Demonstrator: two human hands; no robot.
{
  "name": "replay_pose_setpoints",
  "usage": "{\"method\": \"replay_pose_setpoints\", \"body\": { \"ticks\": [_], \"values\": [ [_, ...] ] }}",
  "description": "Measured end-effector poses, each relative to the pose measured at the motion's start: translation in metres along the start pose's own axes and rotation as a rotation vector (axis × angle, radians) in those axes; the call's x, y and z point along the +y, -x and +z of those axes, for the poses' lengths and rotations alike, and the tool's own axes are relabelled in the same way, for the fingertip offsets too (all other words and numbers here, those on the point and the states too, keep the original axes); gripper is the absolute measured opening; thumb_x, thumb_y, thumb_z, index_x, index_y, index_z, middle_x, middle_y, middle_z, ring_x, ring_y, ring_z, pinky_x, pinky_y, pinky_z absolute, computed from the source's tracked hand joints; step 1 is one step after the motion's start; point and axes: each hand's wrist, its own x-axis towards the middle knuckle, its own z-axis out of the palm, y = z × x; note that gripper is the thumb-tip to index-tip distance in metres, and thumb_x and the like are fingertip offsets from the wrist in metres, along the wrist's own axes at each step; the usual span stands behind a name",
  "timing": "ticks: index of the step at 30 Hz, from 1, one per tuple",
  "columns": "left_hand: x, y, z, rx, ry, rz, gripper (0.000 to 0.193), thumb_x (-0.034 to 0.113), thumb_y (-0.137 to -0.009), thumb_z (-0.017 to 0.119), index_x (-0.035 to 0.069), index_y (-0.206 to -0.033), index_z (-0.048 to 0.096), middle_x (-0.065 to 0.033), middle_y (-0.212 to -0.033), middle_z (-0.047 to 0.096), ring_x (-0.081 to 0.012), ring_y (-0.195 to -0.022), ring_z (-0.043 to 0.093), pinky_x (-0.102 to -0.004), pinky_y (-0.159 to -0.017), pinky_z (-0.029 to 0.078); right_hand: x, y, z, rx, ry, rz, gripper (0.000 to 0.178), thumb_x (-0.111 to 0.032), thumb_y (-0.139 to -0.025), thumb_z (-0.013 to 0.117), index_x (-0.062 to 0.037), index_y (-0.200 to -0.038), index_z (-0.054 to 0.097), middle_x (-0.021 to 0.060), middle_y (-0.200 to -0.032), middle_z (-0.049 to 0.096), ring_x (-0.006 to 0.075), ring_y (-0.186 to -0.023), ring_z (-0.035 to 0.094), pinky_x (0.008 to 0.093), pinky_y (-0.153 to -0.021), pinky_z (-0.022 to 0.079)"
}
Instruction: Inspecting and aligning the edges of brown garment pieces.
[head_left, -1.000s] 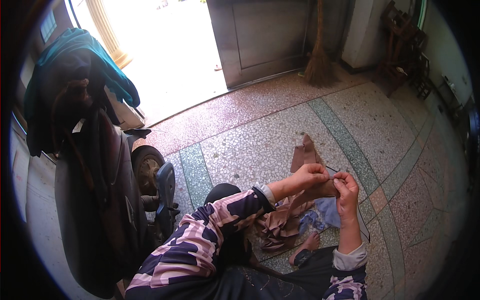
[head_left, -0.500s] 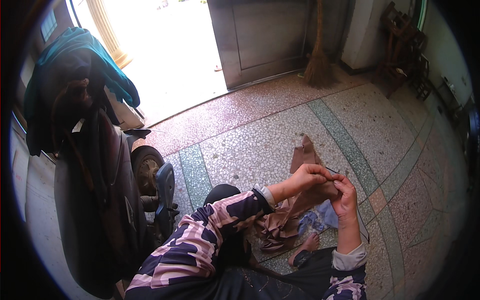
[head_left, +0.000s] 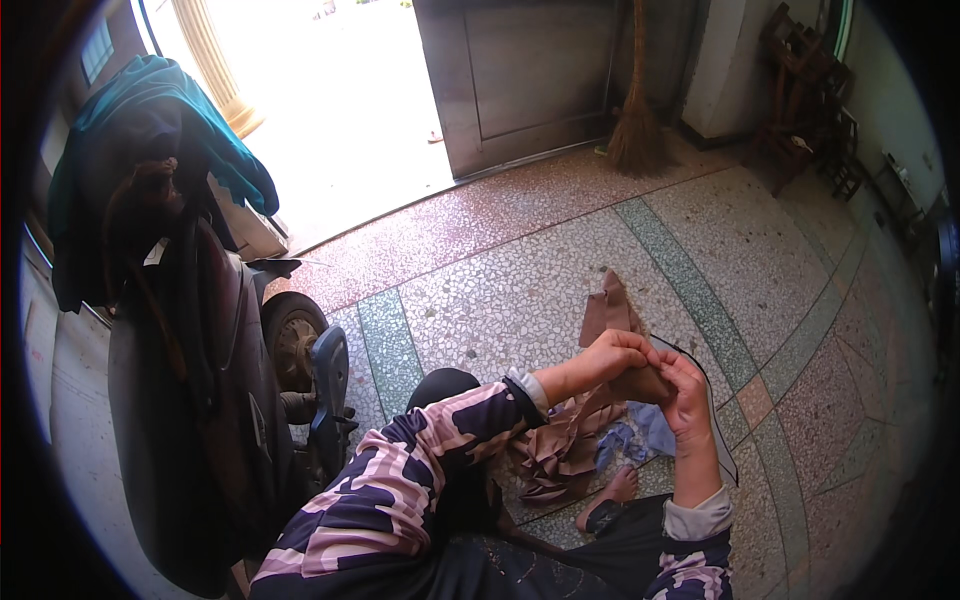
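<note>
Both my hands hold one piece of brown cloth (head_left: 640, 385) up in front of me. My left hand (head_left: 615, 358) pinches its upper edge, with thumb and fingertips pressed together. Close beside it, my right hand (head_left: 685, 395) grips the same edge in a pinch, and the fingertips of the two hands nearly touch. Below them more brown fabric (head_left: 560, 450) lies crumpled on the floor, and another brown piece (head_left: 608, 305) stretches out beyond my left hand. A blue-grey cloth (head_left: 650, 428) lies beneath my right hand. A thin dark cord (head_left: 712, 400) curves past my right wrist.
On the left stands a dark motor scooter (head_left: 200, 370) with a teal cloth (head_left: 165, 90) draped over its front. A broom (head_left: 636, 130) leans by the grey door (head_left: 540, 85). Wooden stools (head_left: 800, 90) are stacked at the far right. My bare foot (head_left: 622, 485) rests near the fabric.
My right hand has shifted slightly left, closer to the left hand, and the held cloth has folded down a little. The thin cord shows more beside my right hand.
</note>
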Motion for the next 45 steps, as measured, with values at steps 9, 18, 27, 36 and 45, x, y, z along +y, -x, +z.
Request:
{"method": "replay_pose_setpoints", "body": {
  "ticks": [9,18,27,36,45],
  "values": [
    [0.001,-0.002,0.004,0.153,0.079,-0.005,0.019,0.003,-0.082,0.053,0.0,-0.099,0.06,-0.0049,-0.093,0.061,-0.0117,-0.085,0.058,-0.0232,-0.077,0.047,0.008,0.001,0.0,0.023,0.147,-0.141,0.024,0.0,-0.081,0.053,0.0044,-0.103,0.059,0.0104,-0.095,0.063,0.0163,-0.084,0.061,0.0245,-0.078,0.047],
    [0.004,0.0,0.002,0.108,0.302,-0.064,0.018,0.002,-0.083,0.049,-0.001,-0.095,0.062,-0.0082,-0.092,0.062,-0.0147,-0.085,0.06,-0.0243,-0.078,0.048,-0.001,0.005,0.009,-0.011,-0.153,-0.091,0.021,0.002,-0.079,0.052,0.0034,-0.099,0.059,0.0104,-0.093,0.062,0.0185,-0.085,0.06,0.0287,-0.081,0.049],
    [-0.002,-0.001,-0.002,0.073,0.159,-0.047,0.015,0.003,-0.082,0.052,-0.001,-0.092,0.062,-0.0052,-0.088,0.062,-0.0117,-0.083,0.059,-0.0225,-0.076,0.047,0.003,0.002,0.002,0.013,0.03,-0.089,0.018,-0.003,-0.082,0.051,0.0003,-0.098,0.057,0.0086,-0.092,0.06,0.0171,-0.085,0.059,0.0276,-0.08,0.048],
    [-0.002,-0.001,0.003,0.183,-0.066,-0.031,0.019,0.004,-0.082,0.054,0.0,-0.1,0.059,-0.0039,-0.091,0.061,-0.0099,-0.085,0.057,-0.0214,-0.077,0.046,0.006,-0.001,-0.007,0.003,0.076,-0.068,0.018,-0.003,-0.082,0.052,-0.0004,-0.099,0.057,0.0081,-0.091,0.061,0.0164,-0.082,0.06,0.0257,-0.077,0.048],
    [-0.001,-0.002,-0.001,0.091,0.323,-0.09,0.016,0.001,-0.08,0.054,-0.001,-0.093,0.062,-0.0069,-0.091,0.063,-0.0133,-0.083,0.06,-0.0221,-0.077,0.048,0.006,0.002,0.003,0.062,0.204,-0.244,0.02,0.0,-0.08,0.049,0.0016,-0.097,0.06,0.0041,-0.086,0.06,0.0112,-0.077,0.058,0.0215,-0.074,0.047]
  ]
}}
